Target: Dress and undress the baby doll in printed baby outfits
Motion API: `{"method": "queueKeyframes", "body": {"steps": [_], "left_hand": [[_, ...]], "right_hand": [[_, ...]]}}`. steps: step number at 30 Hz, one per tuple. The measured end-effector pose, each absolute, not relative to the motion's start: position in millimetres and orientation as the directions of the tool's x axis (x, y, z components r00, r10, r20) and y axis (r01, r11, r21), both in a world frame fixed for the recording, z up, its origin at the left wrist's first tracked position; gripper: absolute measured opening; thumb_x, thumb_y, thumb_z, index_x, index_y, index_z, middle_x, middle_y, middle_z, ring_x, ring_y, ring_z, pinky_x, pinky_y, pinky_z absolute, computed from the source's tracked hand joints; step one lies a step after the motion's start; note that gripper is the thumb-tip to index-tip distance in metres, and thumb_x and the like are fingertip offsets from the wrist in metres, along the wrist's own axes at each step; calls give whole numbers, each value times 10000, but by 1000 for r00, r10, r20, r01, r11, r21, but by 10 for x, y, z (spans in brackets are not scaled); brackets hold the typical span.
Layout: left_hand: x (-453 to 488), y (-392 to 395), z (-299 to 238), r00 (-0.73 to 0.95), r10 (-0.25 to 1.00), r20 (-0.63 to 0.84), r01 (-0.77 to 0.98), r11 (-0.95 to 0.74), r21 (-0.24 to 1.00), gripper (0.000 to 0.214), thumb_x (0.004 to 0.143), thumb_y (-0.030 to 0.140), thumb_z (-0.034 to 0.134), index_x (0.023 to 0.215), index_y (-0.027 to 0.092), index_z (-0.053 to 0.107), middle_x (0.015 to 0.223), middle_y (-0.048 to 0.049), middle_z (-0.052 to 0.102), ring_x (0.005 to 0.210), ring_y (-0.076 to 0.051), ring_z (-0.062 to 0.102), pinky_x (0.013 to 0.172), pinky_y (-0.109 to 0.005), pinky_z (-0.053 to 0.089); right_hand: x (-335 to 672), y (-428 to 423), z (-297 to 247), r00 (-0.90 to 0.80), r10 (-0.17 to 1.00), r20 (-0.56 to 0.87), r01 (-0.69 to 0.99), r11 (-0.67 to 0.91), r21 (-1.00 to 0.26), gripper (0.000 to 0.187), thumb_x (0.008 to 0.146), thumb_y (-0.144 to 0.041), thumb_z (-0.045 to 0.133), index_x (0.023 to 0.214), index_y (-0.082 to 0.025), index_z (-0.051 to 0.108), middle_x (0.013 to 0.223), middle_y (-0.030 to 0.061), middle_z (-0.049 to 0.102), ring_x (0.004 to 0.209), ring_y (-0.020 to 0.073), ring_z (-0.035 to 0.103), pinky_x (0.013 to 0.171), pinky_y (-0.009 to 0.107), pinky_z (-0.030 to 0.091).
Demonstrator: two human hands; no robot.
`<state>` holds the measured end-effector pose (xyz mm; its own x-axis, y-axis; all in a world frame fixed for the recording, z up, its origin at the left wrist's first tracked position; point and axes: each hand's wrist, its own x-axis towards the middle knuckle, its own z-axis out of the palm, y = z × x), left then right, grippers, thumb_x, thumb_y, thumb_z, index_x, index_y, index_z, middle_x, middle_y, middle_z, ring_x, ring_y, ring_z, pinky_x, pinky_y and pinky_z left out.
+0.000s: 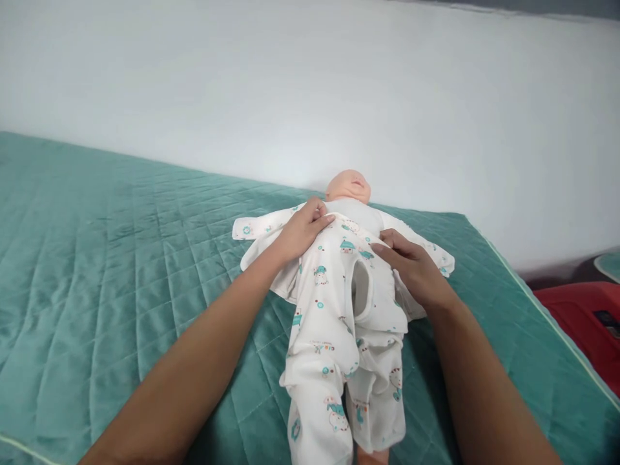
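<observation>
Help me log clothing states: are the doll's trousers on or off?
On: the trousers cover the doll's lower body; one leg shows below its cuff; the left hand and right hand hold the waistband.

Left hand [305, 229] grips trousers [322, 316] (right hand [411, 261] too).

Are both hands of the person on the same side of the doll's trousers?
No, the left hand is at one side of the trousers, and the right hand is at the opposite side.

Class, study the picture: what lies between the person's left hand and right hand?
In the head view, the waist end of the printed white trousers spans the stretch between the left hand and the right hand.
</observation>
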<state>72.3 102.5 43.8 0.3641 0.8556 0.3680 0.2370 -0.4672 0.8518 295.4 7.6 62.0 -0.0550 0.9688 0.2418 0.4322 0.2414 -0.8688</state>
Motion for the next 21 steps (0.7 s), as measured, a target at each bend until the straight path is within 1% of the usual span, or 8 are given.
{"method": "queueKeyframes", "body": {"steps": [3, 5, 7, 11, 14, 16, 19, 21], "left_hand": [[736, 987, 435, 308, 825, 474, 303, -557, 773, 166, 942, 280, 523, 825, 224, 419, 821, 6, 504, 782, -169, 463, 727, -293, 358], [748, 967, 440, 302, 794, 527, 367, -607, 705, 178, 942, 266, 522, 811, 223, 411, 873, -14, 542, 848, -187, 483, 773, -306, 366], [751, 971, 457, 314, 803, 507, 405, -596, 693, 185, 944, 255, 517, 804, 225, 400, 848, -11, 549, 827, -190, 491, 761, -308, 359], [723, 1072, 543, 334, 865, 374, 440, -494, 750, 191, 933, 213, 523, 792, 228, 395, 703, 27, 497, 669, -172, 444, 662, -299, 308], [713, 1176, 617, 390, 871, 300, 464, -467, 752, 192, 921, 203, 539, 780, 224, 410, 679, 25, 491, 670, -175, 455, 654, -297, 302], [730, 1208, 634, 396, 877, 273, 495, -454, 741, 170, 927, 215, 532, 793, 223, 428, 684, 18, 500, 684, -183, 474, 658, -299, 311], [769, 1173, 597, 351, 879, 324, 597, -476, 646, 70, 950, 248, 511, 891, 216, 495, 731, -13, 543, 721, -212, 514, 692, -316, 341], [775, 1127, 553, 357, 838, 412, 655, -539, 529, 77, 962, 281, 510, 965, 207, 534, 852, -63, 600, 836, -248, 554, 760, -339, 374]], "right_hand": [[2965, 148, 587, 60, 976, 211, 454, 161, -876, 426, 879, -521, 612, 648, -224, 414, 694, -29, 375, 669, 145, 362, 616, 293, 313], [2947, 237, 553, 183, 946, 269, 525, 137, -840, 432, 876, -546, 598, 640, -227, 426, 648, -37, 355, 642, 144, 342, 599, 294, 293], [2929, 349, 527, 236, 913, 334, 601, 133, -788, 430, 880, -551, 582, 639, -229, 432, 634, -40, 355, 647, 147, 346, 613, 296, 302], [2959, 583, 503, 179, 921, 345, 640, 157, -752, 428, 889, -558, 558, 640, -229, 445, 629, -40, 407, 662, 152, 377, 643, 295, 329], [3000, 674, 484, 163, 931, 328, 595, 172, -785, 444, 878, -565, 564, 622, -225, 437, 644, -40, 444, 664, 149, 399, 660, 292, 347], [3002, 664, 469, 202, 930, 309, 571, 145, -808, 438, 864, -572, 578, 627, -226, 453, 632, -42, 439, 647, 146, 399, 654, 291, 354], [2983, 587, 456, 261, 912, 316, 556, 126, -821, 379, 845, -557, 612, 675, -234, 509, 626, -44, 437, 640, 152, 416, 654, 295, 373], [2988, 548, 450, 225, 886, 405, 593, 206, -779, 325, 853, -515, 615, 705, -239, 529, 706, -23, 499, 711, 171, 476, 705, 310, 407]]}}
